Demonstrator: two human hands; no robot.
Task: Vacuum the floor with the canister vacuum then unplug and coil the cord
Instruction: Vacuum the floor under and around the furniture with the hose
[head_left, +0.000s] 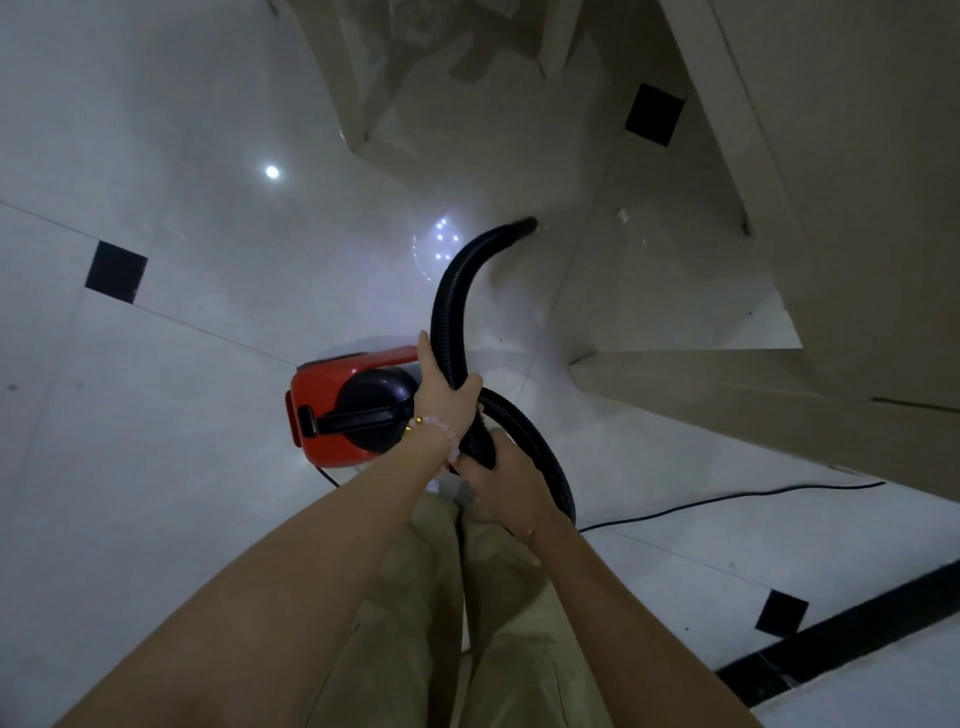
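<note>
The red plastic canister vacuum with a black top handle (332, 410) sits on the glossy white tiled floor (182, 182), just ahead of the person's feet and to their left. Its black ribbed hose (451, 291) loops up through both hands and arcs forward. The open hose end (527, 226) is down at the floor, close to the foot of a beige cabinet (779, 260).

The thin black power cord (727, 499) is the likeliest trouble. It trails across the floor to the person's right, close behind the slack hose loop, so a step back or a tug on the canister could snag a foot or pull at the plug, which is out of view. The hose also bends tightly below the hands; a sharper pull might kink it or tip the small canister. The hose end could knock the cabinet base if swung wide.

Both arms reach forward and down, almost straight. The left hand (449, 400), with a pale pink bead bracelet (447, 434) at the wrist, is wrapped round the hose higher up, one finger lying along it. The right hand (504, 483) is just below, clamped round the same hose, knuckles towards the camera.
</note>
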